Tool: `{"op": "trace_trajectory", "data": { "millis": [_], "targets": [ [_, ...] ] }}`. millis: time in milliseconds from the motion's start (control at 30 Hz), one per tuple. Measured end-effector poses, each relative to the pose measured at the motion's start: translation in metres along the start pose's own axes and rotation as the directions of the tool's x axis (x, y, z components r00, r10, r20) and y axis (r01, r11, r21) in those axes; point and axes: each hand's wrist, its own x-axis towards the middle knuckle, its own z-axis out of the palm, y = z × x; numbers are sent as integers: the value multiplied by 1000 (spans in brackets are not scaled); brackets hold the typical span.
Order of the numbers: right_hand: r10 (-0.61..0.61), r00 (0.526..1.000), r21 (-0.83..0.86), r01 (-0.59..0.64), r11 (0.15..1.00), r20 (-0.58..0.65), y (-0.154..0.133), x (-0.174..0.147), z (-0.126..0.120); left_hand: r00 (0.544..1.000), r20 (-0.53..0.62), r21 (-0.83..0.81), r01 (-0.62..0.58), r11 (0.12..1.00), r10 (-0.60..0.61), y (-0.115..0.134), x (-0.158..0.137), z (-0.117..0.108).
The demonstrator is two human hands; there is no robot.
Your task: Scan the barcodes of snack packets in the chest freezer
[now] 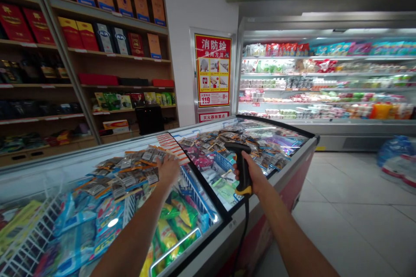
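My right hand (255,175) is closed around the grip of a black and yellow barcode scanner (243,168), held upright above the freezer's front edge. Its cable runs down from the handle. My left hand (169,169) reaches over the freezer and touches the right end of a pile of small snack packets (130,168) with orange edges and pale printed labels. The fingertips are blurred and partly hidden, so I cannot make out whether they pinch a packet. These packets lie on the glass lid, beside a red-and-white striped strip (172,147).
The chest freezer (276,177) holds bagged goods in wire baskets (35,225). More small packets (266,151) are spread on its right lid. Shelves of boxes (121,43) stand at left, a lit refrigerated display (328,129) behind. Wrapped bottles (394,153) sit on the floor at right.
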Motion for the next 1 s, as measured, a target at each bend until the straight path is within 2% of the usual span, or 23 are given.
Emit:
{"op": "trace_trajectory", "data": {
  "millis": [100,167,300,433,500,600,800,900,1000],
  "targets": [
    [-4,1000,-7,4,1000,-13,-1,3,-4,997,-70,-49,-35,998,31,26,9,3],
    [-8,999,-16,8,1000,-33,-2,5,-9,995,-65,-105,-84,991,78,49,17,7],
    [-11,999,-16,10,1000,-48,-4,9,-17,988,42,-203,-141,969,152,93,31,18],
    [-11,997,-14,10,1000,-71,-7,9,-21,958,193,-265,-158,951,213,118,40,29],
    [-10,996,-14,9,1000,-92,-9,9,-22,947,231,-274,-157,949,224,121,42,32],
    [-6,996,-9,6,1000,-93,-9,12,-22,941,228,-270,-185,945,250,119,38,30],
    [15,997,-7,-16,1000,-76,-3,17,-22,945,189,-244,-220,945,268,107,20,10],
    [10,998,-9,-10,1000,-60,0,16,-21,985,127,-222,-90,971,120,105,18,3],
    [6,998,-20,-8,1000,-57,0,13,-20,989,130,-198,90,976,-65,110,22,3]
  ]
}}
